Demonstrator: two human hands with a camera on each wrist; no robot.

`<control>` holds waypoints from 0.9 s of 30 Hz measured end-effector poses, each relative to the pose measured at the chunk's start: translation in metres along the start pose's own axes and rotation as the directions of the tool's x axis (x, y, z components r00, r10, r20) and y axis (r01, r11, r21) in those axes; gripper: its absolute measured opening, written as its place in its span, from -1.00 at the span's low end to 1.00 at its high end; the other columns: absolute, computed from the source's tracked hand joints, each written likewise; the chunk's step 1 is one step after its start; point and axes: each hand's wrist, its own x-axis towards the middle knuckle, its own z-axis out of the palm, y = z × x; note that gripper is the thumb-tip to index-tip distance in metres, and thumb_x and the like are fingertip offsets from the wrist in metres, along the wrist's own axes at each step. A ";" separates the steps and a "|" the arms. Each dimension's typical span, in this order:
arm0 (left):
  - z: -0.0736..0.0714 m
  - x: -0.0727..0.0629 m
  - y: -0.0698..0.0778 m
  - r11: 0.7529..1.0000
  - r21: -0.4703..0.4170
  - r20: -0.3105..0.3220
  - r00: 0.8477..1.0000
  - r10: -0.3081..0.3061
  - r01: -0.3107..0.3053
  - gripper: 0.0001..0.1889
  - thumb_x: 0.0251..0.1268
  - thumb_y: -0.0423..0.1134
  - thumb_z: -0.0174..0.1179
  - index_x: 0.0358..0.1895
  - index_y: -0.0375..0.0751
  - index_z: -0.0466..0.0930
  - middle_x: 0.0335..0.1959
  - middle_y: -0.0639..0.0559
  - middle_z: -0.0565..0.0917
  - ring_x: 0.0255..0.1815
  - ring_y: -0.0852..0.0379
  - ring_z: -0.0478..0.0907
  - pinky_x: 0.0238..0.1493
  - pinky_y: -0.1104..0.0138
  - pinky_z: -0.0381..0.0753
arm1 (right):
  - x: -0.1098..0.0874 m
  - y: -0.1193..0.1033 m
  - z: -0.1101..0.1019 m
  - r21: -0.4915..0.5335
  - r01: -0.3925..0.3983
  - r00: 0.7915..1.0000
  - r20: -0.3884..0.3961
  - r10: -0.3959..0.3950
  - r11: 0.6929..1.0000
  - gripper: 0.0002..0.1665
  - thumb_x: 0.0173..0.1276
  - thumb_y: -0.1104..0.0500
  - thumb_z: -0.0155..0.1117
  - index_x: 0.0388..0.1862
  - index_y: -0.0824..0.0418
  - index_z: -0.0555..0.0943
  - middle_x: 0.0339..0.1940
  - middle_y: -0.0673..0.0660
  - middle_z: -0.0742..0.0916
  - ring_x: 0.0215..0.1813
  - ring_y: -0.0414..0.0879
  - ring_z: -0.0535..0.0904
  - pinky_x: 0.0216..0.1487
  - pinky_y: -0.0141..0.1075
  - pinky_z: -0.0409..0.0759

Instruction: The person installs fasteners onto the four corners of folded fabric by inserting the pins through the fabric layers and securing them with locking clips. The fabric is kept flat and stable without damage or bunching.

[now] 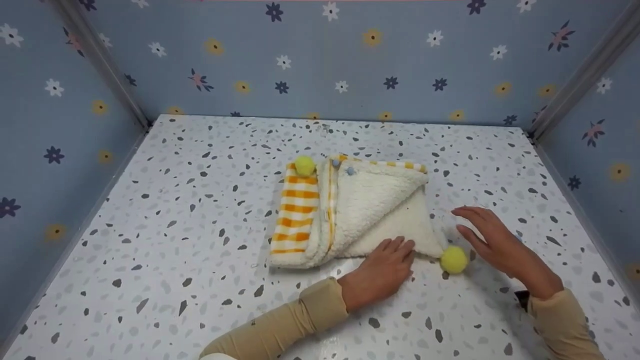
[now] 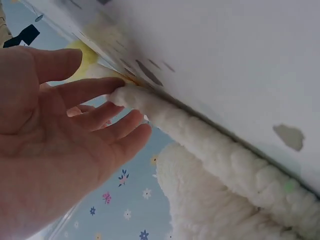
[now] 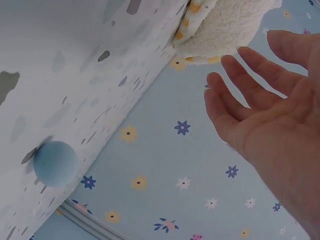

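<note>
A folded fleece cloth lies mid-table, with a cream fluffy lining and an orange-and-white checked side. One yellow pompom sits at its upper left, another yellow pompom at its lower right corner. Two small blue balls show near the top edge. My left hand rests on the cloth's near edge, fingers extended; in the left wrist view its fingertips touch the fluffy edge. My right hand hovers right of the cloth, fingers loosely bent and holding nothing.
The white speckled tabletop is bounded by blue floral panels at the back and both sides. Grey metal strips run up the corners. A round pale-blue shape appears in the right wrist view; what it is I cannot tell.
</note>
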 end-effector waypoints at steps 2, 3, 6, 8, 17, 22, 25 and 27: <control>0.000 0.002 -0.002 1.000 -0.013 -0.082 0.997 -0.012 0.011 -0.70 0.58 -0.24 0.08 0.24 -0.19 0.60 0.19 0.00 0.53 0.17 0.06 0.51 0.19 0.31 0.50 | -0.006 0.001 -0.002 -0.010 0.007 1.000 -0.008 -0.007 1.000 -0.57 0.50 0.36 0.24 0.32 0.28 0.54 0.26 0.25 0.61 0.32 0.18 0.47 0.26 -0.17 0.37; -0.001 0.003 -0.002 1.000 -0.017 -0.117 0.993 -0.021 0.019 -0.73 0.54 -0.29 0.12 0.19 -0.18 0.61 0.13 0.01 0.54 0.07 0.08 0.52 0.10 0.34 0.53 | -0.008 0.001 -0.003 -0.014 0.019 1.000 -0.014 -0.019 1.000 -0.56 0.47 0.38 0.28 0.30 0.28 0.56 0.24 0.23 0.63 0.30 0.17 0.49 0.26 -0.27 0.37; -0.001 0.006 -0.005 0.999 -0.033 -0.186 0.981 -0.048 0.043 -0.78 0.41 -0.39 0.21 0.06 -0.17 0.63 -0.04 0.04 0.53 -0.16 0.12 0.47 -0.16 0.39 0.50 | -0.015 0.004 -0.005 -0.029 0.054 0.998 -0.037 -0.055 0.998 -0.53 0.36 0.44 0.36 0.23 0.28 0.60 0.17 0.18 0.68 0.22 0.10 0.57 0.21 -0.55 0.33; -0.001 0.008 -0.007 0.998 -0.037 -0.216 0.974 -0.064 0.057 -0.77 0.34 -0.44 0.24 0.00 -0.15 0.63 -0.12 0.05 0.53 -0.22 0.13 0.47 -0.26 0.42 0.45 | -0.018 0.006 -0.007 -0.021 0.064 0.997 -0.044 -0.065 0.998 -0.53 0.31 0.46 0.39 0.20 0.30 0.62 0.14 0.17 0.70 0.14 0.08 0.60 0.16 -0.63 0.33; -0.003 0.013 -0.018 0.975 -0.172 -0.380 0.904 -0.196 0.139 -0.81 0.26 -0.52 0.30 -0.20 -0.13 0.69 -0.22 0.06 0.64 -0.32 0.16 0.59 -0.33 0.43 0.57 | -0.037 0.016 -0.013 0.025 0.102 0.995 -0.015 -0.102 0.994 -0.55 0.13 0.54 0.47 0.02 0.31 0.69 -0.10 0.15 0.73 -0.14 -0.09 0.67 -0.12 -0.52 0.57; -0.004 0.016 -0.022 0.963 -0.212 -0.428 0.869 -0.247 0.169 -0.84 0.29 -0.50 0.31 -0.27 -0.13 0.65 -0.36 0.04 0.60 -0.46 0.16 0.56 -0.47 0.41 0.56 | -0.057 0.023 -0.021 0.094 0.052 0.993 0.100 -0.061 0.994 -0.62 0.19 0.49 0.47 -0.02 0.28 0.67 -0.15 0.11 0.69 -0.18 -0.31 0.62 -0.28 -0.41 0.61; -0.005 0.017 -0.023 0.954 -0.243 -0.430 0.863 -0.267 0.175 -0.83 0.35 -0.48 0.28 -0.17 -0.10 0.61 -0.30 0.00 0.59 -0.42 0.14 0.55 -0.55 0.40 0.53 | -0.069 0.025 -0.028 0.153 -0.039 0.974 0.227 0.003 0.988 -0.71 0.29 0.40 0.44 -0.02 0.30 0.65 -0.18 0.11 0.67 -0.22 -0.34 0.58 -0.31 -0.36 0.60; -0.006 0.017 -0.024 0.949 -0.261 -0.412 0.869 -0.275 0.176 -0.73 0.34 -0.51 0.26 -0.04 -0.07 0.62 -0.19 -0.03 0.60 -0.33 0.10 0.56 -0.55 0.40 0.53 | -0.075 0.024 -0.032 0.160 -0.119 0.945 0.321 0.063 0.980 -0.76 0.35 0.32 0.43 -0.02 0.29 0.64 -0.19 0.09 0.65 -0.23 -0.35 0.56 -0.30 -0.34 0.59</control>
